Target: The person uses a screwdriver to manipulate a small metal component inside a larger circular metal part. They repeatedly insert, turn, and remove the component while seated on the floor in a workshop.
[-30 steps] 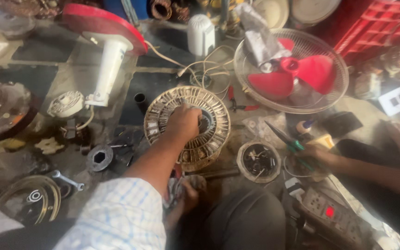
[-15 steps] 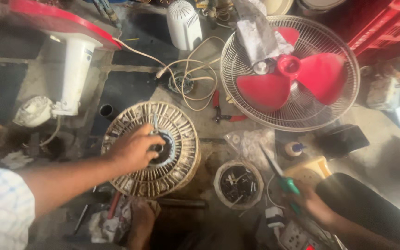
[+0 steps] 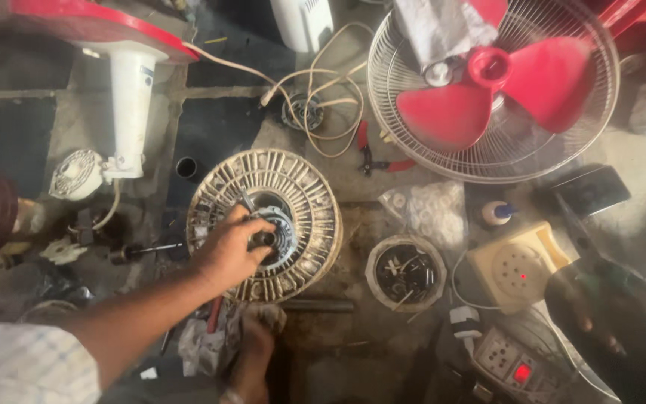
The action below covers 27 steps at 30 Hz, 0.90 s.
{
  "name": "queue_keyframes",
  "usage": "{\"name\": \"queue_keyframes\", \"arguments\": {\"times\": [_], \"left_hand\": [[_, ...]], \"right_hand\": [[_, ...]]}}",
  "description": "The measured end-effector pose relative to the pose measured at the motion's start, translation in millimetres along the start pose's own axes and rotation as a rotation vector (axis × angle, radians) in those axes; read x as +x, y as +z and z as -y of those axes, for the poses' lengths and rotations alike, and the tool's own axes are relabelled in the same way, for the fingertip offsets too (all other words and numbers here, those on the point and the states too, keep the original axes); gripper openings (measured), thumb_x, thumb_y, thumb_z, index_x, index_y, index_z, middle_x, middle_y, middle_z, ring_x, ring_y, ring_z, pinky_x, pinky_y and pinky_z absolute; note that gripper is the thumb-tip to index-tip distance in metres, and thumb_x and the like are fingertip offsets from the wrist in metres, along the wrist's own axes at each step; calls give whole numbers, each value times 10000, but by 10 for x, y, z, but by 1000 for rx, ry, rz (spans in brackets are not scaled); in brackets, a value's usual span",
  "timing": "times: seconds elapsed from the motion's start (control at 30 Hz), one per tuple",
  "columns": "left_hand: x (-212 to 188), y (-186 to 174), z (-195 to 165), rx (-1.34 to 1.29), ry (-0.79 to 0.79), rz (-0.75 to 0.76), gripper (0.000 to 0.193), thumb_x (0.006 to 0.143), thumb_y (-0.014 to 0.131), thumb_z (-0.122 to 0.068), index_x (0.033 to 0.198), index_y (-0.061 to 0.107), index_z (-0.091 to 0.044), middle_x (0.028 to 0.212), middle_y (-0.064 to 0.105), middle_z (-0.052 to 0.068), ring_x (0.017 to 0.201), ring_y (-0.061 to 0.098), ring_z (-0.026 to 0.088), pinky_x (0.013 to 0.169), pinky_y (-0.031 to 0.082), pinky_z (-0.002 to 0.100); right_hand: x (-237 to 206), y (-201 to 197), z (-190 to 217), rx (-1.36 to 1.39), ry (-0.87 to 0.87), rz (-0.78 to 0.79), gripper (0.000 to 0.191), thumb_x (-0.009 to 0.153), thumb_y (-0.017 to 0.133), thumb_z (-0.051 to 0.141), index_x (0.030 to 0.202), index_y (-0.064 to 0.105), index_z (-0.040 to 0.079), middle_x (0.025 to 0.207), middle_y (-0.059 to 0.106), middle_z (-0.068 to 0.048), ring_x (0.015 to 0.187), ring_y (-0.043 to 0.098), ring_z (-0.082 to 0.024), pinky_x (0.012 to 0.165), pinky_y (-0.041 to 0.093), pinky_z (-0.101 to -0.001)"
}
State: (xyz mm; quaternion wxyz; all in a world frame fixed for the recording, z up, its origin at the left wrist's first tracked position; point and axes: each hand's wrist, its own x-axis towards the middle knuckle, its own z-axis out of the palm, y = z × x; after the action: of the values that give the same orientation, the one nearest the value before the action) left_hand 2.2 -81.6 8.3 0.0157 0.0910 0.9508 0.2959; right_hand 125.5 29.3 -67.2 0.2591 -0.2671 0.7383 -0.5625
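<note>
A round, dusty cream housing with radial fins (image 3: 304, 198) lies flat on the floor in the head view. My left hand (image 3: 229, 251) reaches in from the lower left, checked sleeve at the frame edge. Its fingers are closed on the small metal hub (image 3: 269, 238) at the housing's centre. My right hand (image 3: 600, 310) is a dark blur at the lower right and appears to grip a green-handled screwdriver (image 3: 571, 224) whose blade points up and away. A bare foot (image 3: 254, 352) rests on a rag just below the housing.
A red-bladed fan in a wire guard (image 3: 487, 82) lies upper right, a white fan stand (image 3: 132, 97) upper left, and a coiled cable (image 3: 315, 97) between them. Red-handled pliers (image 3: 383, 161), a small round dish of screws (image 3: 407, 273), a beige dial box (image 3: 517, 265) and a power strip (image 3: 514, 359) lie to the right.
My left hand has slid from the housing's top face onto its central hub. My right hand with the screwdriver has drawn back toward the lower right. The camera has come closer.
</note>
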Motion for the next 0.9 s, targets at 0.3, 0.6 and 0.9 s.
{"name": "queue_keyframes", "arguments": {"times": [0.3,0.6,0.9], "left_hand": [[-14,108,-64,53,-284,79,352,756,838,-145,1086,716,-156,1180,610,139,1084,637,371,881,532,465],[64,232,-18,-6,-225,47,342,769,845,-166,1084,713,-176,1103,644,165,1044,649,404,875,532,483],[-60,454,-157,-117,-136,123,339,741,860,-201,1045,714,-171,1092,683,174,1017,670,406,844,539,480]], "right_hand": [[-869,-616,-377,-80,631,-399,386,979,765,307,1209,672,10,1042,702,-51,921,646,-141,778,504,-247],[-1219,-970,-545,7,957,-762,395,964,780,315,1195,678,11,1030,704,-35,905,646,-114,755,505,-228],[-206,-832,-201,931,560,-990,293,968,677,287,1145,691,54,734,615,-28,531,505,-119,463,381,-281]]}}
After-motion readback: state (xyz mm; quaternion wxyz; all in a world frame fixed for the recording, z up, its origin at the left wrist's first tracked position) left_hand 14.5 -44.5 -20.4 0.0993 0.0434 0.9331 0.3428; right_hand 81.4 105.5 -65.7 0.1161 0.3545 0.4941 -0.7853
